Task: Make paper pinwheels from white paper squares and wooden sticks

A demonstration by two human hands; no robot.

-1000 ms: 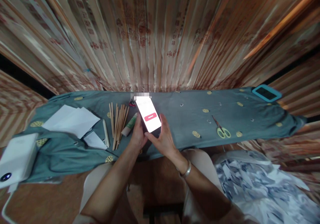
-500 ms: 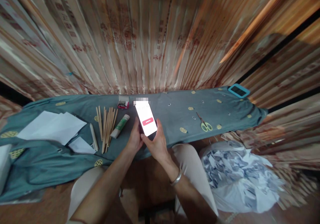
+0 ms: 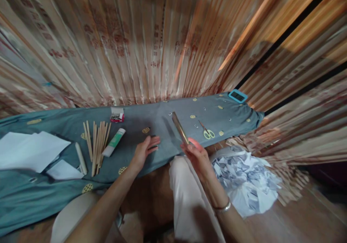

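Note:
A smartphone, seen almost edge-on, is gripped at its near end by my right hand. Its screen faces away to the right, with a reddish glow on the fingers. My left hand holds nothing; its fingers reach to the right, just over the grey-green cloth. Left of that hand lies a white and green tube. Beside the tube are several thin wooden sticks and a small red and white box of small metal pieces.
Scissors with pale green handles lie right of the phone. A blue-framed device sits at the far right end. White paper sheets and a pale rolled stick are at left. A bag of paper scraps stands at lower right.
My left hand has let go of the phone and moved apart from it. My right hand has carried the phone rightward and turned it edge-on. The view has swung right.

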